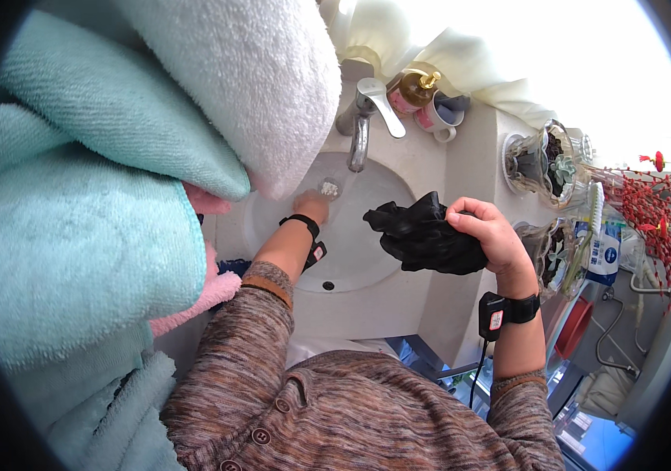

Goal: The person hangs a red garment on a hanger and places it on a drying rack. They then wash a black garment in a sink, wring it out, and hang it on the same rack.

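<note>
My right hand [482, 232] grips a bunched black cloth [429, 238] between thumb and fingers, holding it up over the right side of the white washbasin [365, 265]. Down in the bowl, my left hand [312, 206] is beside the drain [329, 188], where something white shows. Its fingers are blurred and mostly turned from view, so whether they hold anything is unclear. Above the basin stands a chrome faucet [360, 144] with its lever [385, 109] pointing right. A faint streak below the spout looks like running water.
Hanging towels, white [253, 76] and mint green [88, 247], crowd the left side. Behind the faucet are a brown pump bottle [415, 91] and a white mug [441, 120]. Potted succulents in glass planters [547, 162] and red-berried branches [659, 200] stand on the right ledge.
</note>
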Available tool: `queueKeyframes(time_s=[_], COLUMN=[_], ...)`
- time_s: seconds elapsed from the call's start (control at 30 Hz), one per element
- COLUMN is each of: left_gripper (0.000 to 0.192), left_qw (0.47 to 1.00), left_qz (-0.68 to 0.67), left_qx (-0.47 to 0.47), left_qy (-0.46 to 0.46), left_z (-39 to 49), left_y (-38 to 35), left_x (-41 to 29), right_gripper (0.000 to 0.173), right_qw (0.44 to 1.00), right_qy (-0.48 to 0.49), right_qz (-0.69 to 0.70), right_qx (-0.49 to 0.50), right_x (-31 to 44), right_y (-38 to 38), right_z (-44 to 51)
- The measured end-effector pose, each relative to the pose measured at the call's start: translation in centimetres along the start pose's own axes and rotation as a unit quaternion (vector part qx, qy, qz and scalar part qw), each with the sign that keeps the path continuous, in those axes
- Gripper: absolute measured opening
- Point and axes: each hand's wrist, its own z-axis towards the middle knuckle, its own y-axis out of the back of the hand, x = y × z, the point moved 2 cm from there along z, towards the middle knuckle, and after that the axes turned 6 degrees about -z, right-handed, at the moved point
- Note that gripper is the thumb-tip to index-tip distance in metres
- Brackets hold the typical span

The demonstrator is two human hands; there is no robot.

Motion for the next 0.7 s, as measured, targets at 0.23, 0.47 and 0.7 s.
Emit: queueKeyframes(time_s=[0.23,0.47,0.7], left_gripper=[0.031,0.038,0.042], left_qw=[0.999,0.985,0.980], left_qz=[0.034,0.145,0.125], left_qx=[-0.025,0.024,-0.031], left_qy=[-0.009,-0.089,-0.151], left_z=[1.4,2.2,1.3], left_y=[-0.9,-1.5,-0.9], left_x=[0.1,0.2,0.4], right_gripper=[0.012,0.012,0.011], right_qw=[0.999,0.998,0.999], right_qy=[0.005,0.002,0.004], right_qz=[0.033,0.050,0.044], right_qx=[-0.011,-0.025,-0.020], right_x=[0.1,-0.7,-0.4], right_y=[0.2,0.5,0.1], right_z=[-1.0,-1.1,-0.9])
